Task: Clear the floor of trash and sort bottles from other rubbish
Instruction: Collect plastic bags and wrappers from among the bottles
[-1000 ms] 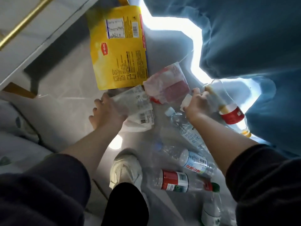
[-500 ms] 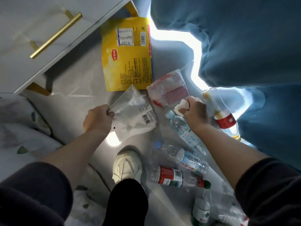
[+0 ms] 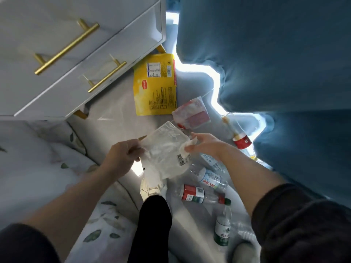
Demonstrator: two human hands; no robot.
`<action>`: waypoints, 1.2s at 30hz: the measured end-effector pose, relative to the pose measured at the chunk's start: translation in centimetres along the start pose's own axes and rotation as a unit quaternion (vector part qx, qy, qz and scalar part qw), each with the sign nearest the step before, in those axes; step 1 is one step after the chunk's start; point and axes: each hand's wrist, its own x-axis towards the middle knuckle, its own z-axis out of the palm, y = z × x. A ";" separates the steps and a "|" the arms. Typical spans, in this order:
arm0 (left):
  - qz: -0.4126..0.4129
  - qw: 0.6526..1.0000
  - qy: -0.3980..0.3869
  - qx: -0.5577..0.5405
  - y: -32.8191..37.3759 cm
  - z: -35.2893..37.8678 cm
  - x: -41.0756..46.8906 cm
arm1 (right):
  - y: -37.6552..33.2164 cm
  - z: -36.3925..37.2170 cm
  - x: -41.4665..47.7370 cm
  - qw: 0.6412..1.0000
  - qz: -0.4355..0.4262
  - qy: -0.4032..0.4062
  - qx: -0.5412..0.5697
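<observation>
My left hand [image 3: 121,158] pinches the left edge of a clear plastic bag [image 3: 167,154] with a barcode, held up above the floor. My right hand [image 3: 205,145] holds a small white scrap [image 3: 187,149] against the bag's right side. On the floor lie a yellow packet [image 3: 154,86] and a red-and-white wrapper [image 3: 191,114]. Several plastic bottles lie below: one with a blue-and-white label [image 3: 210,179], a red-labelled one [image 3: 195,193], a green-labelled one [image 3: 222,230], and a red-labelled bottle with yellow liquid [image 3: 237,134] by the curtain.
A white drawer unit with gold handles [image 3: 76,54] stands at upper left. A blue curtain [image 3: 275,63] fills the right. Leaf-printed bedding [image 3: 38,168] lies at left. My black-trousered leg and white shoe [image 3: 150,186] stand among the bottles on the grey floor [image 3: 114,118].
Both hands have risen from the floor. The left lifted the clear bag up; the right left the bottle by the curtain and brought the white scrap to the bag.
</observation>
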 end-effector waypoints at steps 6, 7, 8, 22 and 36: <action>0.001 0.996 -0.024 -0.080 2.8 -2.1 -3.2 | 0.7 -0.1 -4.7 0.974 0.036 -0.159 0.160; -0.011 0.997 -0.031 -0.075 3.1 -2.2 -3.5 | 0.7 0.3 -5.3 0.974 0.030 -0.146 0.172; -0.030 0.996 -0.038 -0.069 3.3 -2.2 -3.9 | 0.9 0.6 -6.0 0.978 0.022 -0.109 0.178; -0.064 0.994 -0.018 0.083 13.9 4.7 -12.6 | 12.7 -6.4 -26.3 0.969 -0.017 0.225 0.096; -0.069 0.994 -0.006 0.085 25.4 22.5 -35.5 | 29.1 -8.1 -47.8 0.952 -0.047 0.266 0.145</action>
